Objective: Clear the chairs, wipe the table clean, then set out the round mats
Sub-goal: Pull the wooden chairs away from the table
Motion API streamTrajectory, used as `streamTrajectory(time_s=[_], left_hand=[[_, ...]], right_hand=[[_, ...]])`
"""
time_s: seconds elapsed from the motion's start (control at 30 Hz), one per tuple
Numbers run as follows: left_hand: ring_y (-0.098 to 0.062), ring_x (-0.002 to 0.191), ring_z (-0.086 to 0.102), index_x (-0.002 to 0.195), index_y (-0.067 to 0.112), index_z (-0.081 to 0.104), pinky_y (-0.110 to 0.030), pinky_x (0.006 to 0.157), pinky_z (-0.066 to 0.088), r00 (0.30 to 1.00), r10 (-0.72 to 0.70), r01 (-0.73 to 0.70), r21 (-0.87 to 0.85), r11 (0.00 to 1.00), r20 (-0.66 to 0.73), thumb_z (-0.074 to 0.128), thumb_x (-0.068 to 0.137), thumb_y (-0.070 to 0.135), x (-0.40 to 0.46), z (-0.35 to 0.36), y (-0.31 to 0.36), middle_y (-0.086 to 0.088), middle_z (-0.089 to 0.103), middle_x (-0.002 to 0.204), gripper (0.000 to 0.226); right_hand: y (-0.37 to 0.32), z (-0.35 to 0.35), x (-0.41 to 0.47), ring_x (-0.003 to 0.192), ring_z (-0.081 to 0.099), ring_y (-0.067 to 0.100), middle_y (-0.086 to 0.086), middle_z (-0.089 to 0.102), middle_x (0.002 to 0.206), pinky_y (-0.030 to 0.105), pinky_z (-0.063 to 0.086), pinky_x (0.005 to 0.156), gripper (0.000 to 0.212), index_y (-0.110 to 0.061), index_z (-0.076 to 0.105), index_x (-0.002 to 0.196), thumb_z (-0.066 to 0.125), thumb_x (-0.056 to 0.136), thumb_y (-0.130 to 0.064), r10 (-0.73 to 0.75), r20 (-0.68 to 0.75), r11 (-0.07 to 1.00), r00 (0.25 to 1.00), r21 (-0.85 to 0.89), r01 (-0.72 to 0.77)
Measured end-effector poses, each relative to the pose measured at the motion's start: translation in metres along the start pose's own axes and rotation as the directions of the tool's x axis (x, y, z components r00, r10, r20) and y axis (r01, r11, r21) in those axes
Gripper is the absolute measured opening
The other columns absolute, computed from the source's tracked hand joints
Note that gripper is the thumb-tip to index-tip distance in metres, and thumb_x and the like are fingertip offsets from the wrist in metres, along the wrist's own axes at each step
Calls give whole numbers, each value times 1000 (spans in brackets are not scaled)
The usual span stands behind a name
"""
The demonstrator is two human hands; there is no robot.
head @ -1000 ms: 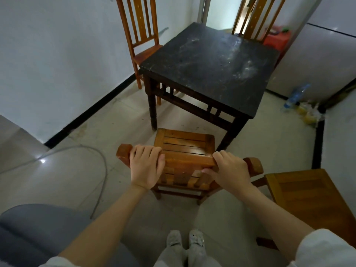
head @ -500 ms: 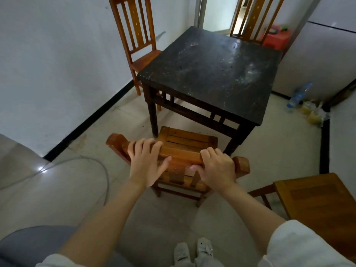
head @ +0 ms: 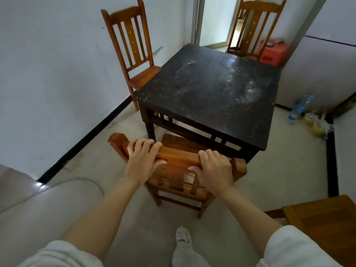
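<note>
Both hands hold the top bar of the near chair (head: 179, 157). The left hand (head: 143, 161) is curled over the bar near its left end, with the fingers on the far side and the thumb on the near side. The right hand (head: 213, 168) grips the same bar near its right end. The two hands are apart, with bare wood between them.

The near chair stands on the floor right in front of the person. Its seat pokes a little under the near edge of the worktop (head: 210, 93). The worktop is dark and square, with pale dusty smears on it.

A second chair (head: 133, 53) stands at the left side of the worktop, close to the white wall. A third chair (head: 254, 27) stands at the far side. A fourth chair (head: 323, 222) shows only its seat at the bottom right, well apart from the worktop.

A red box (head: 272, 53) sits behind the third chair. A water bottle (head: 299, 106) stands on the floor at the right, beside some yellow bags (head: 314, 124). A thin cable (head: 57, 185) runs along the floor at the left. One white shoe (head: 183, 238) shows at the bottom.
</note>
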State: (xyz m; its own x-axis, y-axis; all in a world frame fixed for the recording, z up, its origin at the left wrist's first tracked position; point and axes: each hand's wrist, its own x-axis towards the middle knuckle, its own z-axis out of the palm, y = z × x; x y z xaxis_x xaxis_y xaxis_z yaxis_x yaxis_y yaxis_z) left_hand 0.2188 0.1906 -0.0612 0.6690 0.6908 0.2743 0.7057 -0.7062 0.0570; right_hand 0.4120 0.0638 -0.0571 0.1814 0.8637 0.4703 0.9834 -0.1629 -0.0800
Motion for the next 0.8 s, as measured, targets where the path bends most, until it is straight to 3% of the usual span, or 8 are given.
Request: streamTrajectory(time_s=[0.2,0.3,0.47,0.6,0.7,0.8], left_hand=[[-31,102,56,109,18,56,-54,99,35,1000,22,-22,-14,1000,12,32,86,63,50,-5,-27,-9,61,105,56],[-28,97,57,105,17,57,-48,94,39,996,89,-89,-50,995,-10,27,87,66,49,-5,-38,-7,62,101,60],[-22,85,63,97,21,59,-37,84,47,972,232,-230,-55,972,33,35,85,67,45,-2,-59,-1,66,92,53],[-26,83,66,95,19,60,-43,83,49,953,303,-302,-63,951,-1,33,87,60,34,-6,-67,-3,69,90,50],[-30,84,67,96,18,61,-50,83,48,940,341,-339,-56,939,20,53,83,50,32,-5,-83,-6,69,91,36],[-34,96,63,103,18,61,-54,90,42,928,341,-337,-55,940,149,67,81,41,44,-6,-98,-8,67,102,32]], right_hand=[[-5,14,46,67,60,16,0,64,77,27,47,58,39,-15,61,90,65,76,-51,46,-25,999,999,22,-45],[-11,17,41,65,60,16,0,63,76,26,46,57,38,-15,60,91,59,80,-52,41,-34,999,999,5,-41],[-23,20,27,65,60,15,-1,64,76,26,46,56,40,-16,60,92,49,81,-54,68,-29,997,997,-24,-69],[-45,22,17,66,61,17,-1,64,77,27,47,59,38,-16,60,89,59,79,-52,152,-7,988,988,-41,-152],[-75,28,9,69,61,18,0,64,79,31,47,64,35,-16,60,88,69,75,-47,282,-8,958,959,-43,-282],[-98,31,19,72,60,19,1,63,80,33,46,67,35,-16,59,88,70,74,-47,392,-14,916,920,-91,-391]])
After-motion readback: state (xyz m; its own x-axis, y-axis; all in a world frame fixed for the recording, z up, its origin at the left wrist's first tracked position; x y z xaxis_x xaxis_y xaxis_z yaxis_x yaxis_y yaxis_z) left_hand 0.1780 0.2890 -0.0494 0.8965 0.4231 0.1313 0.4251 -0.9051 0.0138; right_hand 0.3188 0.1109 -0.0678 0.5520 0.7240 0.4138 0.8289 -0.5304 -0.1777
